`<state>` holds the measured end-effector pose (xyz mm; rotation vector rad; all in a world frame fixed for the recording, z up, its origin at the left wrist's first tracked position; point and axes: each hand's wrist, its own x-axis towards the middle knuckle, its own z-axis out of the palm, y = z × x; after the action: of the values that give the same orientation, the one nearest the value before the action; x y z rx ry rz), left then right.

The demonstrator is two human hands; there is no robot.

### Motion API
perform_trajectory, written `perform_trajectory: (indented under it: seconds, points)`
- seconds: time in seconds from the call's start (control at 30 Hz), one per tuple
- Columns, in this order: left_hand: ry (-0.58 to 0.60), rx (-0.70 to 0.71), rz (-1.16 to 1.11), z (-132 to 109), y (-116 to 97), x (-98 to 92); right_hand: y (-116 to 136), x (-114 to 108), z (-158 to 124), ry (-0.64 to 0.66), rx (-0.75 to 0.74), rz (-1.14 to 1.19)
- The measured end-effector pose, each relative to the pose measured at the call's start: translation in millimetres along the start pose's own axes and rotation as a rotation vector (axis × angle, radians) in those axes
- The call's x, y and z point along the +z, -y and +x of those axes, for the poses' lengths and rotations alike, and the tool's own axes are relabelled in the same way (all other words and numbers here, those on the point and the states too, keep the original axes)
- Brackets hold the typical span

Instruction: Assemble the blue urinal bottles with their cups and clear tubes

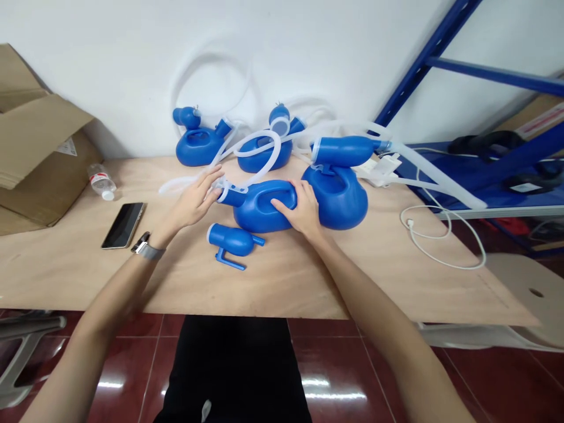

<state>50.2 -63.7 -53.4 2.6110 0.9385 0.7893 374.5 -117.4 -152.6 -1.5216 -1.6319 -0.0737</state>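
A blue plastic urinal bottle [259, 218] lies on the table in front of me, its neck pointing left. My right hand [305, 207] grips its right end, with the thumb over the handle opening. Beside the neck is my left hand [196, 198], fingers stretched out and close to a translucent cap strap [235, 187]; whether they touch it I cannot tell. Just in front lies a blue funnel-shaped piece [235, 239] with a white rim and a thin side arm. A second urinal bottle [348, 202] stands at the right, a blue funnel head [346, 151] above it.
Two more blue bottles, one at the back left [198, 150] and one at the back middle [264, 157], stand by the wall with looping translucent hoses [273, 155]. Leftward are a phone [124, 225], a water bottle [101, 182] and a cardboard box [48, 170]. A white cable [440, 264] hangs over the right side.
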Motion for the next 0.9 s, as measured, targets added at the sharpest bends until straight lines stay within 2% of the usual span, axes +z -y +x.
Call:
perform_trajectory:
  seconds: [0.13, 0.27, 0.53, 0.73, 0.9]
  points:
    - [-0.157, 0.01, -0.121, 2, 10, 30.1, 12, -2, -7, 0.003, 0.023, -0.092]
    - [-0.257, -0.015, -0.093, -4, 9, 48.9, 21, -2, -12, -0.003, 0.039, -0.117]
    - [-0.372, -0.119, -0.052, 0, -7, 61.3, 26, 3, -18, -0.032, 0.008, -0.057]
    - [-0.379, -0.163, -0.072, 3, -12, 70.4, 41, 6, -23, -0.089, 0.043, -0.124]
    - [-0.375, -0.201, -0.067, 6, -22, 74.3, 42, 8, -25, -0.072, 0.046, -0.125]
